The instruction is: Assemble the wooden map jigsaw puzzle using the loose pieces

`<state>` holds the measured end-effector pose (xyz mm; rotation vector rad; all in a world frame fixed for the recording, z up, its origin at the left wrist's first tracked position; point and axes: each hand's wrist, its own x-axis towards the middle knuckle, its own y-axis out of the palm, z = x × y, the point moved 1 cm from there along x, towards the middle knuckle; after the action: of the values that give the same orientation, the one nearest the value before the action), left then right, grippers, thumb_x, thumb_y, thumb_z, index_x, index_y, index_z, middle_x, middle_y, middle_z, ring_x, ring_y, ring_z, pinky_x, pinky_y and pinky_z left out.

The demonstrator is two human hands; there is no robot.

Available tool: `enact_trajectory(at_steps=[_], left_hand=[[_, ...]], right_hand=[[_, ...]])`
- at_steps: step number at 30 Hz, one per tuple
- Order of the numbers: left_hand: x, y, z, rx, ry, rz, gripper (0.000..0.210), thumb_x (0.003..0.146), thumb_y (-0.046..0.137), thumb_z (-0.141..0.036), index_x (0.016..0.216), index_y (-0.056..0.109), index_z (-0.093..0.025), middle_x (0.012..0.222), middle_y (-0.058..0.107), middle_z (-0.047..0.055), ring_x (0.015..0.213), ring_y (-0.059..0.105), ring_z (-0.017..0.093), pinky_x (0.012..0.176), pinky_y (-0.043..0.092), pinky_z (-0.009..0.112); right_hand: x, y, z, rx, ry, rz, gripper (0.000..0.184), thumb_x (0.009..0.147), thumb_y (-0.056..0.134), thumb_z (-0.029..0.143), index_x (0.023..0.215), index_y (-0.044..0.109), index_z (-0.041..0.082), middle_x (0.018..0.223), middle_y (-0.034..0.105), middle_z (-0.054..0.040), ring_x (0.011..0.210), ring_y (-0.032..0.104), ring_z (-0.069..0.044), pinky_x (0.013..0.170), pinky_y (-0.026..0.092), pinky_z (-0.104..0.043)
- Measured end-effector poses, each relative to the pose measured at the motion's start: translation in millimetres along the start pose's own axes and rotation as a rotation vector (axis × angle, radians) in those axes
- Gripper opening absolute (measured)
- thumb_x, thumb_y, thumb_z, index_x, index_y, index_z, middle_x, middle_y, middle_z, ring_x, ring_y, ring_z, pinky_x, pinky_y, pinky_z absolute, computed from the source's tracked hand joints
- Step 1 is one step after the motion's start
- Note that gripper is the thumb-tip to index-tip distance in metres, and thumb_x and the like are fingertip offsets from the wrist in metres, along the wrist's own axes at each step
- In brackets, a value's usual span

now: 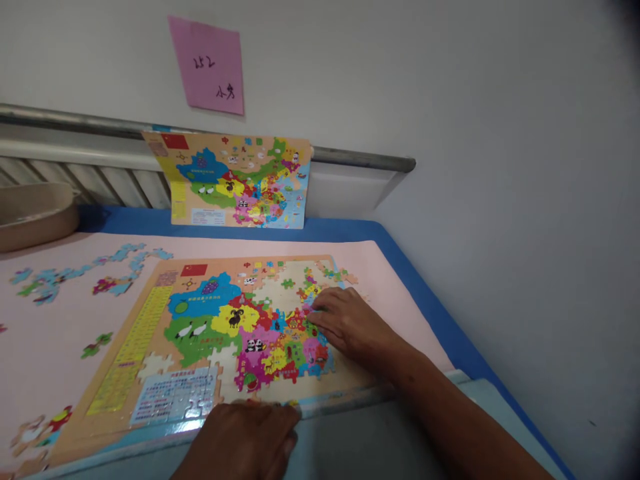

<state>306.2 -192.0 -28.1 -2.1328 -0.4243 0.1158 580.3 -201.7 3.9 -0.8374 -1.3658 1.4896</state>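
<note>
A partly filled jigsaw puzzle [235, 320] showing a colourful map with animals and fruit lies in its tan frame before me. My right hand [345, 320] reaches over its right half, fingers bent close together. Its fingertips touch the map beside a yellow patch, pinched at a puzzle piece that they largely cover. Low at the front edge is my left hand [245, 437], its fingers curled and the thumb beneath. Whatever it holds, if anything, is hidden; small coloured bits show just past the fingers. Bare backing shows at the map's top right and lower left.
Loose puzzle pieces [97, 270] are strewn on the pink mat at left, with more at the lower left. A printed reference map [240, 183] leans against the wall rail [360, 159]. A beige basket [37, 213] stands far left. A pink note [210, 67] hangs above.
</note>
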Motion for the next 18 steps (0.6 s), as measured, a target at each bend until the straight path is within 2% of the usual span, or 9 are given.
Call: enact_trajectory(at_steps=[10, 15, 18], left_hand=[[-0.7, -1.5, -3.3, 0.009, -0.018, 0.023, 0.031, 0.097, 0.048, -0.019, 0.116, 0.071, -0.025, 0.086, 0.08, 0.007, 0.076, 0.078, 0.024, 0.065, 0.061, 0.03], [-1.5, -3.1, -3.4, -0.007, -0.016, 0.002, 0.03, 0.098, 0.047, -0.02, 0.115, 0.071, -0.026, 0.086, 0.08, 0.006, 0.077, 0.078, 0.024, 0.066, 0.061, 0.03], [-2.3, -4.6, -4.3, -0.003, -0.001, -0.019, 0.031, 0.099, 0.046, -0.02, 0.115, 0.072, -0.025, 0.086, 0.08, 0.006, 0.076, 0.078, 0.024, 0.064, 0.061, 0.029]], right_hand=[[1.1, -1.9, 3.6, -0.016, 0.005, 0.035, 0.018, 0.102, 0.064, 0.019, 0.118, 0.072, 0.023, 0.126, 0.069, -0.0081, 0.121, 0.054, -0.028, 0.094, 0.036, -0.043], [-1.0, -3.7, -1.5, 0.123, -0.002, -0.079, 0.022, 0.105, 0.059, 0.02, 0.123, 0.071, 0.024, 0.122, 0.07, -0.0068, 0.117, 0.055, -0.026, 0.097, 0.037, -0.042], [-3.7, -6.8, -6.8, 0.134, 0.0, -0.104, 0.019, 0.107, 0.055, 0.022, 0.113, 0.073, 0.022, 0.111, 0.071, -0.0073, 0.107, 0.057, -0.024, 0.094, 0.039, -0.04]])
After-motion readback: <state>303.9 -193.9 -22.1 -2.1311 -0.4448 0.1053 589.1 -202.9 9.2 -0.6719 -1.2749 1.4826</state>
